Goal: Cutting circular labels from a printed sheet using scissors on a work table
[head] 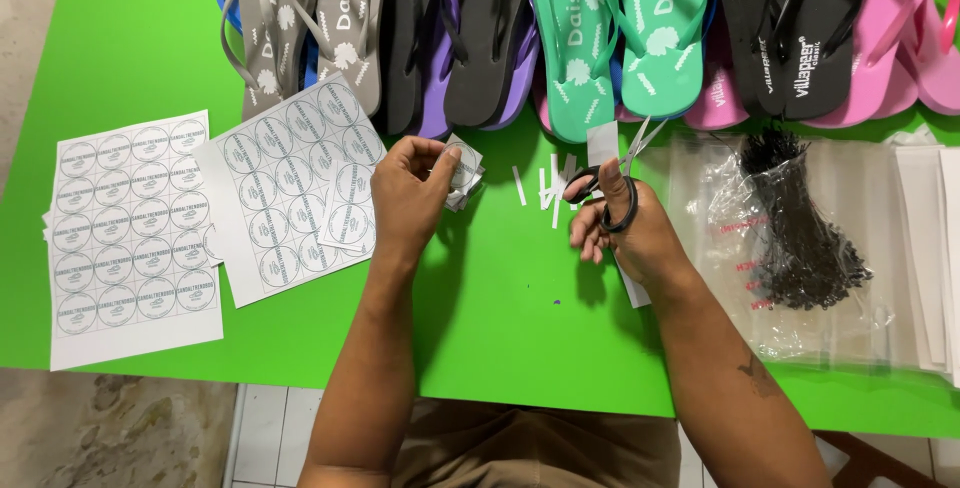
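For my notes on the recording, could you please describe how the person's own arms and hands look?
Both forearms are bare, with no sleeves, gloves, watch or rings visible. The right forearm carries a small dark tattoo near its middle. The left hand and right hand show no markings.

Green table (140, 38). Flip-flops (600, 28) in row along far edge. Uncut label sheet (130, 233) at left. Clear bags (800, 248) with black ties (800, 238) at right.

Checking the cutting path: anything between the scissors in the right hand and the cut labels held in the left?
Nothing visible. Only bare green table and a few thin paper offcuts lie between the scissors in the right hand and the cut labels pinched by the left hand.
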